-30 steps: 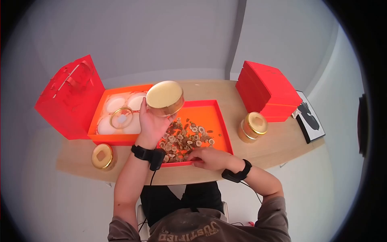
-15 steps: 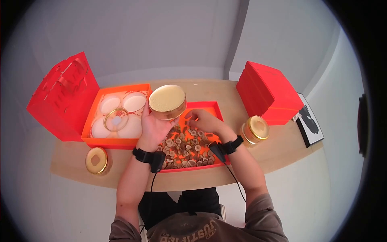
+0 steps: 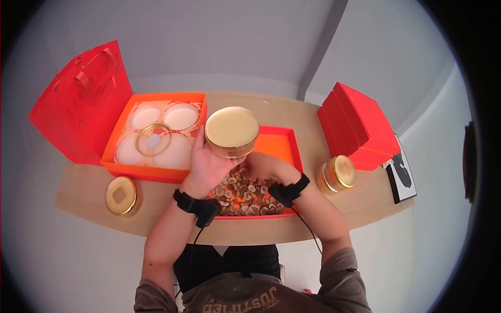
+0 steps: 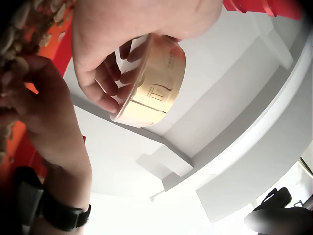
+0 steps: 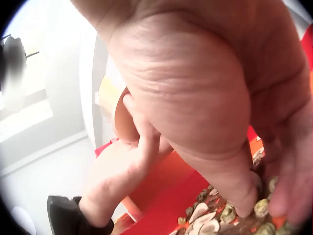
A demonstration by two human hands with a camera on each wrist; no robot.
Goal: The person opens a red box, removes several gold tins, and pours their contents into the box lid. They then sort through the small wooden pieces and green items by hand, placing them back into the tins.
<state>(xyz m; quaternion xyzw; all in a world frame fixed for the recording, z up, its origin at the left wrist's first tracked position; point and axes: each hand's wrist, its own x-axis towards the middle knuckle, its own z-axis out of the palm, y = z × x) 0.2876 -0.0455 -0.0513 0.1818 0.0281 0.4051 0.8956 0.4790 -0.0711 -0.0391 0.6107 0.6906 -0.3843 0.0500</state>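
My left hand (image 3: 209,166) grips a round container (image 3: 233,131) with a gold side band and pale yellow top face, raised over the tray's back left part. In the left wrist view the fingers curl round the container (image 4: 159,85). My right hand (image 3: 265,167) is down among dried slices (image 3: 237,194) in the red-rimmed orange tray (image 3: 298,156). The right wrist view has its fingertips touching slices and small greenish round pieces (image 5: 228,213); the left wrist view shows its fingers (image 4: 19,93) bent at a slice.
Left of the tray, an orange box (image 3: 201,98) holds white round forms and a clear gold-rimmed ring (image 3: 153,140). A red bag (image 3: 83,104) stands behind it. Gold-lidded jars stand front left (image 3: 121,196) and right (image 3: 337,174). Red boxes (image 3: 357,125) and a framed picture (image 3: 402,172) are at right.
My right hand has gone from the tray's front edge to its back part, then down into the slices. The left hand still holds the container, and the head view has shifted.
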